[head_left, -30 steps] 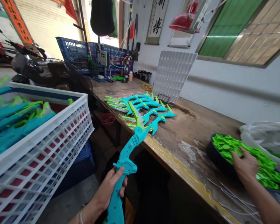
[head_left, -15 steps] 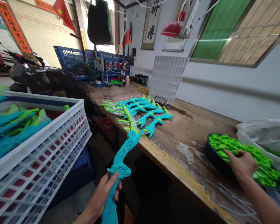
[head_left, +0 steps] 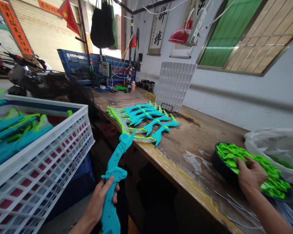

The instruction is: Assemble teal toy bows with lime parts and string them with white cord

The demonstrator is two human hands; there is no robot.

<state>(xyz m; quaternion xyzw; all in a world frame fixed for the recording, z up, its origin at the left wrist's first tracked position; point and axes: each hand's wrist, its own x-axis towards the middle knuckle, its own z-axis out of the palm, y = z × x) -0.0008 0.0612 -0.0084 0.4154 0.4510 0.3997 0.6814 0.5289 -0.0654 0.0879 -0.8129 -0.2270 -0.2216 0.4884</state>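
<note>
My left hand (head_left: 99, 200) grips the handle of a long teal toy bow (head_left: 113, 172) with a lime-green tip, held off the bench's front edge and pointing toward the far end. My right hand (head_left: 250, 177) rests in a dark bowl (head_left: 221, 167) heaped with small green plastic pieces (head_left: 254, 162), fingers curled down among them; whether they hold a piece is hidden. Several finished teal and green bow parts (head_left: 146, 118) lie in a row on the wooden bench (head_left: 197, 136).
A white lattice crate (head_left: 46, 162) with teal parts stands at my left. A clear plastic bag (head_left: 275, 149) sits behind the bowl. A white ribbed tray (head_left: 174, 84) leans on the wall. Thin metal rods (head_left: 236, 203) lie near the bench edge. Blue crates (head_left: 75, 61) and tools fill the far end.
My left hand has swung the teal bow leftward, its tip moving off the row of parts. My right hand has stayed in the bowl, shifting slightly among the green pieces.
</note>
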